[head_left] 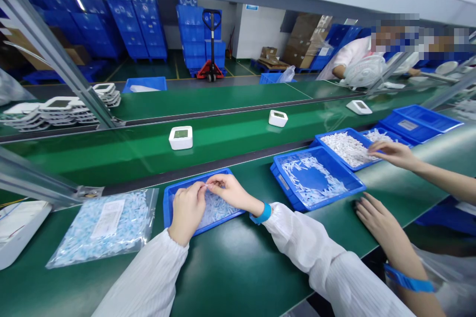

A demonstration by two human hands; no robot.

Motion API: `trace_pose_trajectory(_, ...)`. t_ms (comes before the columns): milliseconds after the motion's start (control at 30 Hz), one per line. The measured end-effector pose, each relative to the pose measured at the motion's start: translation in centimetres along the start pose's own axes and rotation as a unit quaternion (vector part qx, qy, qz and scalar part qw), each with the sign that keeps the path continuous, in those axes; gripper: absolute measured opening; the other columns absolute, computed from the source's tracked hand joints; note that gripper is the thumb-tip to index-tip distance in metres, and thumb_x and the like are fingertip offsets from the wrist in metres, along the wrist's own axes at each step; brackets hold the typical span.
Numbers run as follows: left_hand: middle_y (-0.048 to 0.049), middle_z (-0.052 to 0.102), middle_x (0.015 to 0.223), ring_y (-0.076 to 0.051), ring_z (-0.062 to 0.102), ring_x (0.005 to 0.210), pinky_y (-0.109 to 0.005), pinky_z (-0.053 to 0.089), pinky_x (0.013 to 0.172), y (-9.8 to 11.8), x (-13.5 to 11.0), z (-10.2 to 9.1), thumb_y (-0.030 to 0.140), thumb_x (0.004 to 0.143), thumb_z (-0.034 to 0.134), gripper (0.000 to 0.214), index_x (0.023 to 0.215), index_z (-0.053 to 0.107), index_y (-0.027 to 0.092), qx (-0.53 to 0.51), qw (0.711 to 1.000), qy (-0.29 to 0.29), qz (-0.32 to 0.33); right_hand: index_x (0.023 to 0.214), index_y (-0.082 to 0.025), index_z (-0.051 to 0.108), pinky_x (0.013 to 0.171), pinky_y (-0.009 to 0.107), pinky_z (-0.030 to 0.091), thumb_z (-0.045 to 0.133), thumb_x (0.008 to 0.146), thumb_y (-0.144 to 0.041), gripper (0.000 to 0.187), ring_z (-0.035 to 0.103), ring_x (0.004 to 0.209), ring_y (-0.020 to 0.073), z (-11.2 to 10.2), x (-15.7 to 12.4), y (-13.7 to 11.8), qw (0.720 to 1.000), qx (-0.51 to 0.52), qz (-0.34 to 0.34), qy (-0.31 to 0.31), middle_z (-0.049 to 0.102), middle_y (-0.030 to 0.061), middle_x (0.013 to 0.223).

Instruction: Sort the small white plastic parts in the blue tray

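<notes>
Over a blue tray (167,210) my two hands meet, fingertips pinched together. My left hand (188,208) and my right hand (230,190) both hold a small white piece (206,185), mostly hidden by the fingers. Many small pale blue and white plastic pieces (215,211) lie in the tray beneath. Left of the tray rests a clear plastic bag (130,228) full of similar pale blue pieces, with a white label. A blue band circles my right wrist.
Blue trays of small white parts (290,200) (344,147) stand to the right, where a co-worker's hands (394,155) reach in. White devices with screens (181,137) sit on the green conveyor (230,133). A metal post (55,44) rises at left.
</notes>
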State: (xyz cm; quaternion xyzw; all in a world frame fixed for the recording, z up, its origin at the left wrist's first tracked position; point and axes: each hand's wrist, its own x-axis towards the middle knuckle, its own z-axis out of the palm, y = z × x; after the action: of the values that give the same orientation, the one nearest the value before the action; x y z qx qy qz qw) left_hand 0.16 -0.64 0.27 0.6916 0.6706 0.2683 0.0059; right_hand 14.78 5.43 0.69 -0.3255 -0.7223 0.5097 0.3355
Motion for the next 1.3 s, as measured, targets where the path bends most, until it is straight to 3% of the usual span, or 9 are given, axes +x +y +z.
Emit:
trace_pose_trajectory(367, -0.0039, 0.072, 0.079, -0.019, 0.064, 0.07, -0.029, 0.044, 0.07, -0.22, 0.0, 0.22, 0.029, 0.09, 0.043, 0.026, 0.093, 0.067, 0.02, -0.017, 1.0, 0.027, 0.003, 0.086, -0.015, 0.066, 0.067, 0.025, 0.045, 0.059, 0.083, -0.024, 0.012, 0.057, 0.072, 0.0135, -0.03, 0.01, 0.0, 1.0, -0.018, -0.006, 0.006, 0.066, 0.003, 0.079)
trace_pose_trajectory(600, -0.0031, 0.072, 0.083, -0.02, 0.063, 0.071, -0.032, 0.044, 0.073, -0.22, -0.02, 0.16, 0.03, 0.089, 0.045, 0.024, 0.088, 0.067, 0.021, -0.047, 0.999, 0.019, 0.003, 0.081, -0.015, 0.062, 0.066, 0.025, 0.044, 0.058, 0.082, -0.02, 0.007, 0.056, 0.07, 0.013, -0.08, -0.1, -0.09, 0.999, -0.036, -0.008, 0.01, 0.063, 0.0019, 0.076)
trace_pose_trajectory(833, -0.0036, 0.072, 0.083, -0.019, 0.062, 0.071, -0.032, 0.043, 0.075, -0.38, 0.02, 0.5, 0.028, 0.088, 0.045, 0.024, 0.086, 0.067, 0.021, -0.061, 0.998, -0.006, 0.033, 0.075, -0.017, 0.058, 0.064, 0.026, 0.041, 0.054, 0.08, -0.01, 0.009, 0.054, 0.069, 0.0135, 0.03, -0.25, -0.14, 0.991, -0.131, -0.003, 0.022, 0.061, 0.0009, 0.073)
trace_pose_trajectory(1300, -0.0019, 0.071, 0.079, -0.019, 0.06, 0.068, -0.032, 0.04, 0.073, -0.15, 0.02, 0.33, 0.024, 0.087, 0.046, 0.022, 0.082, 0.067, 0.022, -0.05, 0.998, -0.008, 0.033, 0.076, -0.017, 0.058, 0.065, 0.025, 0.04, 0.053, 0.08, -0.009, 0.01, 0.054, 0.069, 0.0132, 0.01, -0.28, 0.14, 0.986, -0.16, -0.04, 0.014, 0.06, 0.0015, 0.074)
